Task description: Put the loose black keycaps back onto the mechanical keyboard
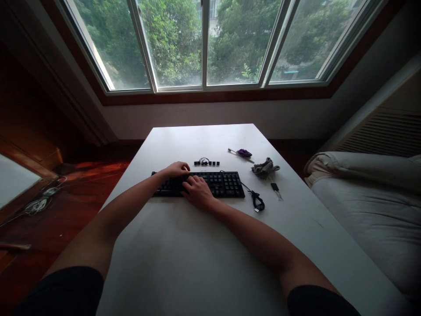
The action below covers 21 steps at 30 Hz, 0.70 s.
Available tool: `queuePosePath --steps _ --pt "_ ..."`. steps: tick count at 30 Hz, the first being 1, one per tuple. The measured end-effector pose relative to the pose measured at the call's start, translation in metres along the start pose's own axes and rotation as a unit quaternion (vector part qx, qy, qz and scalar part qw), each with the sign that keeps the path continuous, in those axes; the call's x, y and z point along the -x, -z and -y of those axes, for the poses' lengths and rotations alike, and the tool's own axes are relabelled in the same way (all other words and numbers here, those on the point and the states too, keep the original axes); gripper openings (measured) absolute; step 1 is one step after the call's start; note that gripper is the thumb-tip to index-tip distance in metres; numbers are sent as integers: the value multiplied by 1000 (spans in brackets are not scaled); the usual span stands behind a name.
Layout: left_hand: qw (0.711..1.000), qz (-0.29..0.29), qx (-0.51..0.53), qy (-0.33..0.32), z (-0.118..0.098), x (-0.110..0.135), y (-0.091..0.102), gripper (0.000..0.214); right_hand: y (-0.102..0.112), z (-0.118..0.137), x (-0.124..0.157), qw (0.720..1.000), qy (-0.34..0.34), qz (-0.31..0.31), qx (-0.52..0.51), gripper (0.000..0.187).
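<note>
A black keyboard (226,183) lies across the middle of the white table (184,254). My left hand (177,169) sits at the keyboard's far edge, left of centre, with its fingers curled over that edge. My right hand (198,191) rests on the keys just in front of it. Its fingers are bent down and pressed together on the keys, and what they pinch is too small to see. A short row of loose black keycaps (207,163) lies on the table just behind the keyboard.
Right of the keyboard lie its coiled cable (258,202), a small black tool (275,187), a crumpled grey cloth (265,168) and a purple-headed brush (244,152). A pale sofa (368,206) stands along the table's right side. Windows fill the far wall, and wooden floor is on the left.
</note>
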<state>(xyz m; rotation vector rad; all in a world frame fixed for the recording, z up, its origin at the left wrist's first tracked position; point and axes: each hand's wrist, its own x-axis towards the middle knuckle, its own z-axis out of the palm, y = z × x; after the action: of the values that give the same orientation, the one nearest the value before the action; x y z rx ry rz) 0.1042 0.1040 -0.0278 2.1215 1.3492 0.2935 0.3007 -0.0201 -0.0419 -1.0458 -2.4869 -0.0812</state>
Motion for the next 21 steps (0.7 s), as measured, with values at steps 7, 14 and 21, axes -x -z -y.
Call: queuePosePath --steps 7,14,21 --pt "996 -89 -28 14 6 -25 -7 32 0 -2 0 998 45 19 -26 26" --pt "980 -161 -113 34 -18 -59 -23 31 0 0 1 997 67 21 -31 22" --pt "970 -159 -172 61 -25 -58 -18 24 -1 1 0 997 70 12 -23 21"
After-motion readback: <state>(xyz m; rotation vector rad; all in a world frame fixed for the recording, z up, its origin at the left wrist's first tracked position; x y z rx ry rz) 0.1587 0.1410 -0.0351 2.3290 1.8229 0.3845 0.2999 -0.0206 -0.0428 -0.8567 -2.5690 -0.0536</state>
